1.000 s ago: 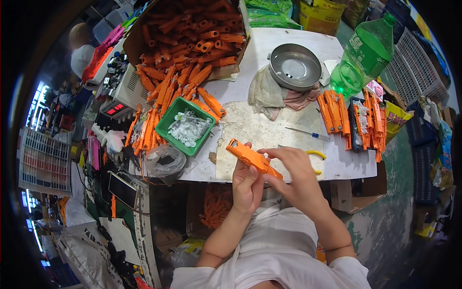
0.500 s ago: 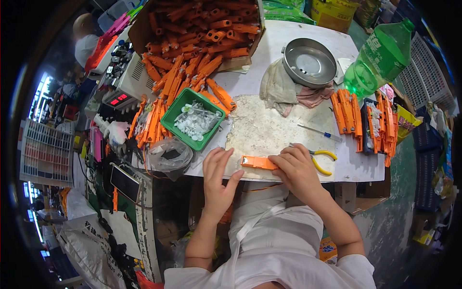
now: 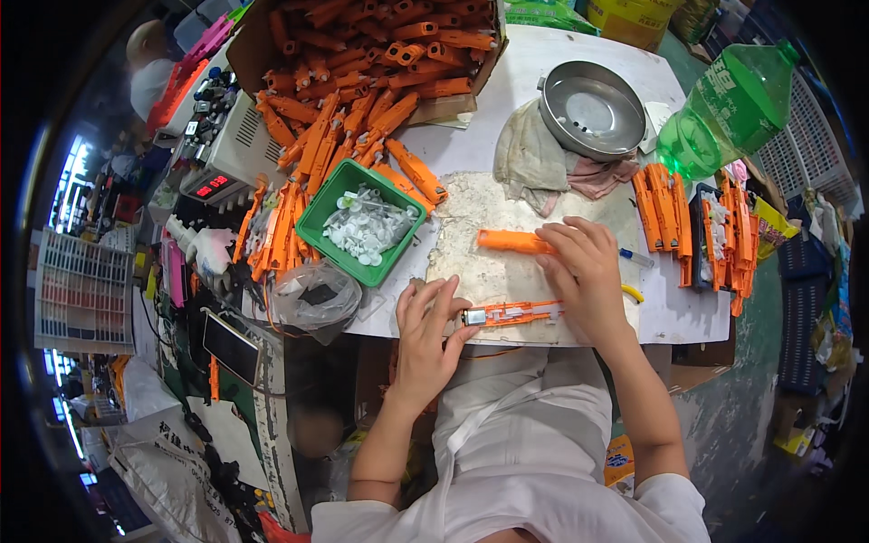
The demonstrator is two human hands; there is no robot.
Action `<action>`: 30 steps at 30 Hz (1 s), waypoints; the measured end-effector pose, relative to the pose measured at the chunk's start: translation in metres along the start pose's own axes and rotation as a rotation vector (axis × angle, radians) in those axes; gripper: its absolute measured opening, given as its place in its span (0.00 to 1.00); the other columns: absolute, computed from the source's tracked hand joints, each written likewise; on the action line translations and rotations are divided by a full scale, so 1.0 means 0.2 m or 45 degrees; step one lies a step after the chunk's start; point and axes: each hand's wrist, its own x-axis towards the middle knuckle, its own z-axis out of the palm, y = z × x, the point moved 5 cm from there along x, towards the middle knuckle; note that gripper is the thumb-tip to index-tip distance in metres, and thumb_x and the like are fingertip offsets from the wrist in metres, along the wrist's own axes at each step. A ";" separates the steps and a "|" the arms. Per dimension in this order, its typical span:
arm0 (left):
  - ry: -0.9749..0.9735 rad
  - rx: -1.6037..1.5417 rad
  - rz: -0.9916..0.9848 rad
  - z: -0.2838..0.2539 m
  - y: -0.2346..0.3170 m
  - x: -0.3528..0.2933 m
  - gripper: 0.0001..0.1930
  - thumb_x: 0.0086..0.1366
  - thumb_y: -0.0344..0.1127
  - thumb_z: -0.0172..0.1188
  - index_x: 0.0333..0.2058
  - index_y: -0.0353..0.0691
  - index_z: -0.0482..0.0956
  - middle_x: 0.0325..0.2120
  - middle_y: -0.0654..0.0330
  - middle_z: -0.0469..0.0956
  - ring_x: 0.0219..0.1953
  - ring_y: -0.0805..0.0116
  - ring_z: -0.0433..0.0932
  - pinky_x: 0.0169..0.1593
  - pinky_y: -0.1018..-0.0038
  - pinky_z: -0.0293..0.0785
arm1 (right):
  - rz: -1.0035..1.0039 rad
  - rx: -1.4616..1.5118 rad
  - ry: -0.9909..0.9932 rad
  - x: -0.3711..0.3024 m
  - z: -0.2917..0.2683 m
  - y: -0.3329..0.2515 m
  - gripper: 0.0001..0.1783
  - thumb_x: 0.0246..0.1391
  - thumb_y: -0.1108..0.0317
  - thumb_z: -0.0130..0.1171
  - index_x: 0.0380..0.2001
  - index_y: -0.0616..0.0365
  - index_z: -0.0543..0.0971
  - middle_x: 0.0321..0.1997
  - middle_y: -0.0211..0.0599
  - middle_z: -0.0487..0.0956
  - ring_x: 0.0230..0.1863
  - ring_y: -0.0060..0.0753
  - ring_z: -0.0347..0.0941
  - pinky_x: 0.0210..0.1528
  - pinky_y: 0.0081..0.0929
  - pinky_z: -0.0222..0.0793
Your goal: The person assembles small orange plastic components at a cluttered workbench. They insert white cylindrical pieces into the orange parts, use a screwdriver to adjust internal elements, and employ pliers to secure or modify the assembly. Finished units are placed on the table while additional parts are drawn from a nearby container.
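My right hand (image 3: 587,271) grips an orange plastic casing half (image 3: 510,241) and holds it over the worn board. Below it lies the other casing half (image 3: 516,313), open side up, with white parts and a silvery block at its left end showing. The thumb and fingers of my left hand (image 3: 427,339) are closed around that left end. A pen with a blue end (image 3: 635,258) and yellow-handled pliers (image 3: 633,293) are partly hidden behind my right hand.
Left of the board stands a green tray (image 3: 312,231) of small clear plastic parts. Behind it, a box overflows with orange casings (image 3: 362,77). A metal bowl (image 3: 593,109) sits on rags (image 3: 525,154). More orange casings (image 3: 665,208) and a green bottle (image 3: 724,109) stand right.
The orange casing has come apart into two halves. My right hand has lifted one half up and away. My left hand has moved in onto the end of the half left on the board.
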 end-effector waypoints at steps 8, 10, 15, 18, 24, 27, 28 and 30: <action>0.067 0.059 0.025 -0.02 0.01 -0.04 0.24 0.53 0.34 0.63 0.50 0.41 0.72 0.45 0.59 0.73 0.55 0.54 0.63 0.60 0.53 0.49 | -0.187 -0.036 -0.134 -0.21 0.00 -0.11 0.14 0.41 0.65 0.65 0.35 0.51 0.78 0.40 0.30 0.73 0.51 0.40 0.64 0.55 0.46 0.56; 0.077 0.048 0.044 -0.01 0.00 -0.04 0.21 0.53 0.35 0.63 0.47 0.44 0.75 0.47 0.59 0.72 0.55 0.53 0.63 0.60 0.52 0.50 | -0.209 -0.034 -0.199 -0.21 0.03 -0.14 0.16 0.41 0.65 0.64 0.37 0.50 0.77 0.42 0.30 0.72 0.52 0.40 0.64 0.56 0.46 0.55; 0.050 0.116 0.169 0.02 0.07 -0.06 0.18 0.51 0.38 0.65 0.43 0.53 0.79 0.49 0.61 0.70 0.58 0.52 0.60 0.61 0.52 0.48 | -0.199 -0.028 -0.339 -0.19 0.10 -0.14 0.19 0.41 0.62 0.64 0.39 0.50 0.76 0.44 0.31 0.71 0.56 0.41 0.60 0.59 0.47 0.51; 0.019 0.183 0.215 0.05 0.10 -0.07 0.19 0.51 0.40 0.65 0.44 0.56 0.79 0.51 0.64 0.67 0.59 0.54 0.56 0.62 0.52 0.46 | -0.197 -0.056 -0.368 -0.18 0.12 -0.14 0.19 0.41 0.62 0.64 0.40 0.50 0.76 0.44 0.31 0.71 0.57 0.41 0.59 0.60 0.47 0.49; -0.025 0.243 0.242 0.09 0.09 -0.09 0.20 0.52 0.42 0.64 0.46 0.58 0.77 0.53 0.65 0.66 0.60 0.58 0.54 0.62 0.52 0.46 | -0.231 -0.007 -0.372 -0.18 0.13 -0.12 0.18 0.41 0.63 0.64 0.39 0.50 0.76 0.42 0.27 0.73 0.57 0.39 0.60 0.60 0.46 0.49; -0.036 0.242 0.244 0.11 0.08 -0.10 0.20 0.53 0.43 0.63 0.47 0.58 0.76 0.53 0.66 0.66 0.60 0.59 0.54 0.62 0.52 0.47 | -0.227 0.016 -0.353 -0.18 0.13 -0.12 0.17 0.41 0.64 0.64 0.39 0.50 0.77 0.41 0.26 0.73 0.56 0.38 0.62 0.60 0.45 0.49; -0.038 0.240 0.243 0.11 0.08 -0.10 0.20 0.53 0.42 0.64 0.47 0.58 0.76 0.53 0.66 0.66 0.60 0.59 0.54 0.62 0.52 0.47 | -0.217 0.030 -0.349 -0.18 0.13 -0.11 0.17 0.41 0.64 0.64 0.38 0.50 0.77 0.41 0.26 0.74 0.56 0.38 0.62 0.60 0.45 0.49; -0.033 0.236 0.247 0.11 0.08 -0.10 0.20 0.53 0.42 0.64 0.48 0.57 0.76 0.53 0.66 0.66 0.60 0.59 0.54 0.62 0.52 0.48 | -0.195 0.056 -0.342 -0.19 0.13 -0.11 0.17 0.41 0.64 0.64 0.38 0.50 0.78 0.40 0.25 0.74 0.55 0.37 0.63 0.60 0.45 0.49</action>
